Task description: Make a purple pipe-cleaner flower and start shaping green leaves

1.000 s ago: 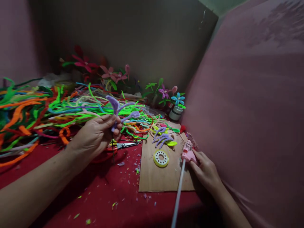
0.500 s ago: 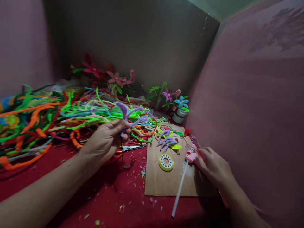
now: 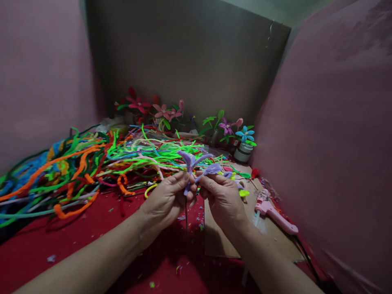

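Observation:
A purple pipe-cleaner flower (image 3: 190, 161) on a thin dark wire stem is pinched between the thumb and fingers of my left hand (image 3: 173, 194). Beside it, my right hand (image 3: 222, 196) has its thumb and fingers closed on one purple petal (image 3: 211, 169) of the same flower. The two hands nearly meet in front of the pipe-cleaner pile. Right of my right hand, a pink glue gun (image 3: 277, 214) lies on the cardboard sheet (image 3: 220, 245), with a clear glue stick (image 3: 245, 274) showing at its end.
A big heap of coloured pipe cleaners (image 3: 76, 171) spreads over the red cloth (image 3: 122, 245) at left. Finished flowers stand along the back, including a blue flower (image 3: 245, 134) in a white jar (image 3: 243, 153). Purple and green scraps litter the cloth. A pink wall (image 3: 330, 143) rises at right.
My right hand has let go of the glue gun and moved left to the flower, closing on a petal. The view has shifted, and the glue gun now lies on the cardboard.

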`<action>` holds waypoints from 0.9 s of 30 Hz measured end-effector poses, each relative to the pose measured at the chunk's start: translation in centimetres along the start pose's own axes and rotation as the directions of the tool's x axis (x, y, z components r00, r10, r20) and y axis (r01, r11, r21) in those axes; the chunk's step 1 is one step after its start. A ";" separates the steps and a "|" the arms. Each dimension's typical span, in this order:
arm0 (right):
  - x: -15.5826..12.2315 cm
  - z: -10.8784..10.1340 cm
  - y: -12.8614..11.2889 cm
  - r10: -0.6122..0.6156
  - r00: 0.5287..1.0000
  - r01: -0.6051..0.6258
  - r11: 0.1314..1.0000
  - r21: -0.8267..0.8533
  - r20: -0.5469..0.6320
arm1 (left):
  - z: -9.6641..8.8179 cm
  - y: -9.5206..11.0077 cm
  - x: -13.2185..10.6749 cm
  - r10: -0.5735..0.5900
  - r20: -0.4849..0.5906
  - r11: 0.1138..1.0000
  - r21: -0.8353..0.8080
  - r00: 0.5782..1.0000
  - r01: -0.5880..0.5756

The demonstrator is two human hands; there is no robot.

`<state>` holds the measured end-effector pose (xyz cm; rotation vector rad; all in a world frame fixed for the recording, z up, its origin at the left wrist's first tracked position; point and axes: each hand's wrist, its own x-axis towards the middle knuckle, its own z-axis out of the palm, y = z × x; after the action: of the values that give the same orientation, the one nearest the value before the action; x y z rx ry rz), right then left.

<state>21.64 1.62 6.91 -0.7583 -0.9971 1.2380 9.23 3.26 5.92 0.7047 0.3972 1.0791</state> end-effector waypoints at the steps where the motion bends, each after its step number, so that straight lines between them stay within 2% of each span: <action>1: 0.0 -0.1 -0.1 -0.008 1.000 0.008 1.000 0.011 -0.010 | 0.0 0.0 0.0 -0.002 0.005 1.000 0.005 1.000 0.002; 3: -0.1 -0.1 -0.4 -0.048 0.999 0.049 0.999 0.015 -0.016 | 0.0 0.1 0.1 0.007 0.039 0.998 0.065 0.999 -0.010; 6: -0.3 -0.2 -1.3 -0.141 0.990 0.140 0.989 -0.040 -0.005 | 0.0 0.5 0.2 0.057 0.125 0.956 0.278 0.990 -0.090; 8: -0.6 -0.2 -1.9 -0.192 0.981 0.189 0.974 -0.127 -0.010 | 0.0 0.9 0.2 0.118 0.148 0.883 0.436 0.982 -0.172; 12: -1.8 -0.3 -2.5 -0.294 0.956 0.278 0.892 -0.356 0.011 | 0.1 1.3 0.2 0.265 0.091 0.733 0.628 0.960 -0.262; 17: -2.5 -0.1 -1.8 -0.467 0.878 0.437 0.687 -0.580 0.108 | 0.0 0.9 0.0 0.287 0.080 0.683 0.681 0.954 -0.263; 19: -2.4 -0.1 -1.5 -0.497 0.858 0.467 0.650 -0.600 0.130 | 0.0 0.8 -0.1 0.285 0.089 0.682 0.681 0.954 -0.267; 22: -2.2 -0.2 -1.1 -0.500 0.856 0.470 0.649 -0.598 0.131 | 0.1 0.7 -0.2 0.292 0.098 0.673 0.685 0.951 -0.277; 27: -1.7 -0.4 -0.6 -0.457 0.885 0.428 0.723 -0.543 0.090 | 0.1 0.7 -0.1 0.279 0.118 0.693 0.662 0.953 -0.286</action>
<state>22.16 -0.18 6.99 -0.9132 -1.4241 0.4977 8.82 3.36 6.47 1.4642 0.7076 1.2246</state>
